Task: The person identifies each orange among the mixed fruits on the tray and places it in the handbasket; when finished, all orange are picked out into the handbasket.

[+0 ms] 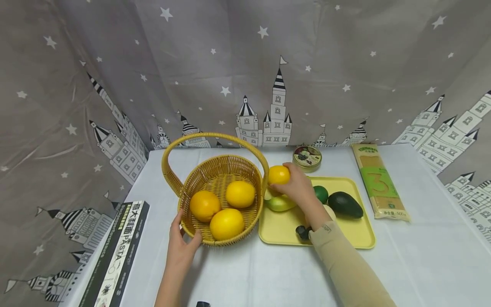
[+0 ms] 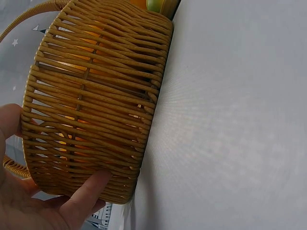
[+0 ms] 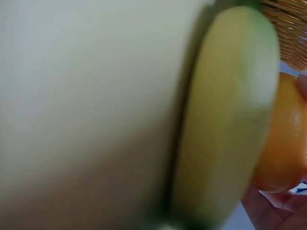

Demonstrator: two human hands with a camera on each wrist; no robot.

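Observation:
My right hand (image 1: 297,185) grips an orange (image 1: 278,175) just beyond the right side of the wicker basket (image 1: 220,164), over the back left corner of the yellow tray (image 1: 366,232). In the right wrist view fingers curl round that orange (image 3: 283,139), beside a long yellow-green fruit (image 3: 225,115) lying on the tray. My left hand (image 1: 183,244) holds the basket at its front left, thumb pressed on the woven wall (image 2: 96,96) and another finger at the rim. Three oranges (image 1: 227,224) lie inside the basket, under its raised handle (image 1: 215,134).
On the tray are an avocado (image 1: 345,204) and a round green fruit (image 1: 320,194), partly behind my right arm. A round tin (image 1: 307,157) stands behind it, and a noodle packet (image 1: 380,183) lies to the right. A pasta box (image 1: 115,256) lies along the left edge.

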